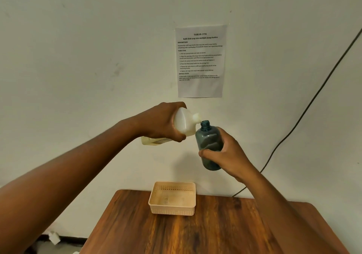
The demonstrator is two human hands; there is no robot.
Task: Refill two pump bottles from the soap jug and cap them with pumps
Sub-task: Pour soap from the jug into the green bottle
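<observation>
My left hand grips the whitish soap jug, tipped on its side with its spout pointing right. The spout touches the open mouth of a dark blue-grey pump bottle. My right hand holds that bottle round its lower body, nearly upright, tilted slightly left. Both are held high in the air in front of the wall, well above the table. The bottle has no pump on it. No second bottle or pump is in view.
A beige perforated plastic basket stands at the far edge of the wooden table. A printed task sheet hangs on the wall. A black cable runs down the wall at right.
</observation>
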